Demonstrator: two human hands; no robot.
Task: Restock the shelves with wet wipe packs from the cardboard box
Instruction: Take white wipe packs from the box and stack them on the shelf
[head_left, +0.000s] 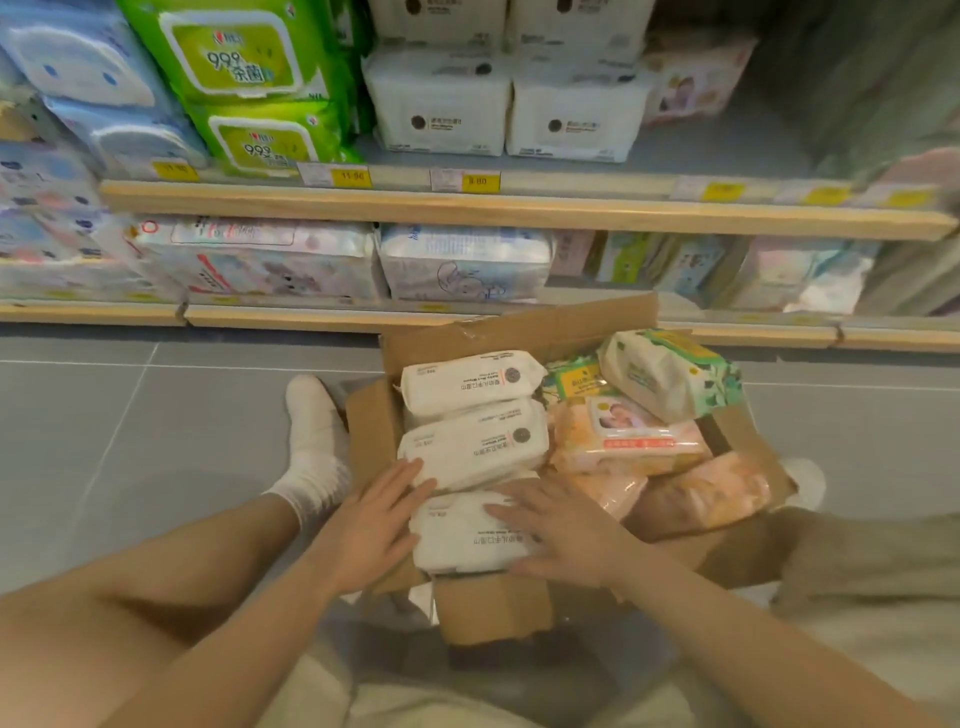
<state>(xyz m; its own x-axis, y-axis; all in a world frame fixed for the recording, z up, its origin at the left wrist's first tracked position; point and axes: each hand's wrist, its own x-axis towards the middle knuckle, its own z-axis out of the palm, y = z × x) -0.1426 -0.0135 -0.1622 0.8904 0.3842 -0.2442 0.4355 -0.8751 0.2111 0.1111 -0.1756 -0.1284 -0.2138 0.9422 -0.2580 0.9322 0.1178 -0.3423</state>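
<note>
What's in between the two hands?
In the head view, a white wipe pack lies between the left hand and the right hand, at the near end of the cardboard box.

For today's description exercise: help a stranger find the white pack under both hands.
Start at the open cardboard box on the floor. Three white packs run down its left side. Yours is the nearest white pack, the only one with the left hand and right hand on it.
</note>
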